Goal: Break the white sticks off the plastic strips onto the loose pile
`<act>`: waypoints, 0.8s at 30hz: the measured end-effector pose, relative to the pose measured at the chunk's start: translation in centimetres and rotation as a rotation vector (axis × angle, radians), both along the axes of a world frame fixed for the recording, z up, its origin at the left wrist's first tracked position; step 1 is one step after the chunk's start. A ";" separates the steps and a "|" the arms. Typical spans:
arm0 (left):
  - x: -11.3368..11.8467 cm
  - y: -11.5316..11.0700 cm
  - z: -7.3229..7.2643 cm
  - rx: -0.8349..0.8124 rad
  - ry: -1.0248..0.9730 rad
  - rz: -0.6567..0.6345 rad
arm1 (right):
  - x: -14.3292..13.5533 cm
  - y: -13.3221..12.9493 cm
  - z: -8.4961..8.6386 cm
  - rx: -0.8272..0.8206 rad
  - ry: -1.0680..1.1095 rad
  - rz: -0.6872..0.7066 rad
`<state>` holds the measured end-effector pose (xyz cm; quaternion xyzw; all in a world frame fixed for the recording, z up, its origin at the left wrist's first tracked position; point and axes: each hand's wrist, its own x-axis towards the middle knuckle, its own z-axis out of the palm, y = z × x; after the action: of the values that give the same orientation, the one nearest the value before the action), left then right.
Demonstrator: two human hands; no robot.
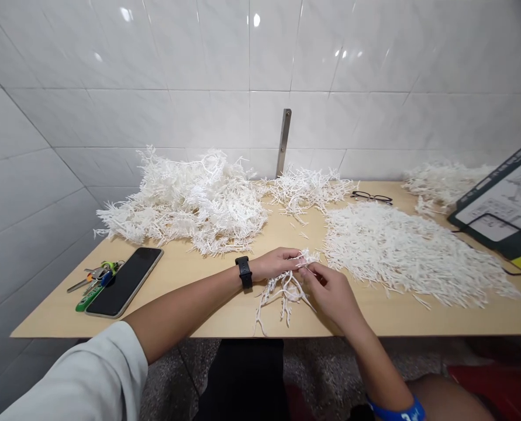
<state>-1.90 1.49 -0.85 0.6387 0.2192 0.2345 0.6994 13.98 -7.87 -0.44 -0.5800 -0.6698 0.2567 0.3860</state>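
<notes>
Near the front of the table my left hand [278, 263] and my right hand [330, 287] meet, fingers closed around a small cluster of white branching plastic pieces [307, 257]. Thumb and fingertips of both hands pinch it from either side. Below them, thin bare white stems [282, 295] hang or lie on the wood. To the right spreads a flat heap of short white sprigs [400, 251]. Left of centre rises a larger, tangled pile of white branched pieces [194, 202]. A smaller pile [308, 187] sits behind my hands.
A phone [125, 282] and a bunch of keys [96, 278] lie at the table's left. Eyeglasses [371, 197] rest toward the back. A printed box [506, 199] with a black cable stands at the right, beside another white heap [444, 181]. A metal bar [283, 143] is against the tiled wall.
</notes>
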 end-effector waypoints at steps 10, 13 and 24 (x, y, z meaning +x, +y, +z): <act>0.4 -0.2 -0.2 -0.020 -0.014 0.106 | -2.6 -2.3 -1.2 0.037 0.149 -0.123; 0.3 0.4 -0.1 -0.136 -0.011 0.272 | -4.3 -4.3 -1.2 0.038 0.141 -0.033; -0.4 0.8 0.2 -0.110 0.008 0.135 | 5.8 0.5 1.1 0.113 -0.455 -0.453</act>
<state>-2.32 2.27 -0.61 0.5838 0.2772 0.2660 0.7152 19.76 -7.33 0.63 -0.7344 -0.6061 -0.0094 0.3053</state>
